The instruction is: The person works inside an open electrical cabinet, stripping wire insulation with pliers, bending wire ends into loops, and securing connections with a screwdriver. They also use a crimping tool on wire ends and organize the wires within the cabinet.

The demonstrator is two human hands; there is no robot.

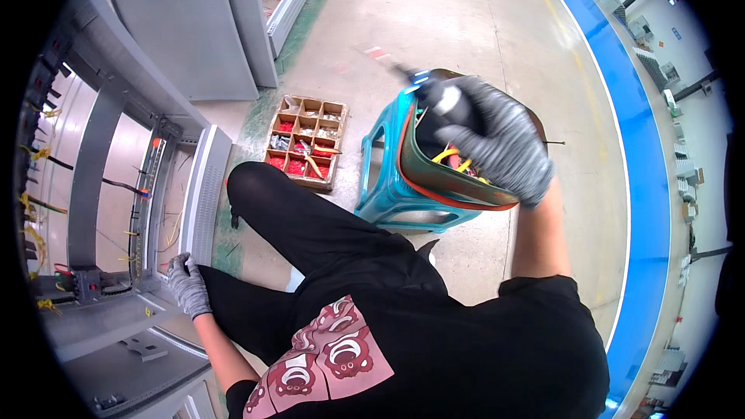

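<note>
My right hand (504, 136), in a grey knit glove, is closed around a black handheld power tool (454, 105), blurred by motion. The tool is over an open dark-green bag (434, 174) with an orange rim, where yellow and red handles show. A turquoise plastic stool (376, 159) holds the bag up. At lower left, my left hand (188, 285), also gloved, rests against the bottom edge of a grey metal cabinet (206, 194), fingers extended and apart. A blurred red-and-white strip (378, 54) shows beyond the tool's front end; I cannot tell whether they are joined.
On the floor left of the stool lies a divided box (306, 143) of small red and metal parts, with orange-handled pliers (312, 161) on top. Wires (50, 159) hang inside the open cabinet. Another grey cabinet (178, 23) stands beyond. A blue floor stripe (648, 225) runs along the right.
</note>
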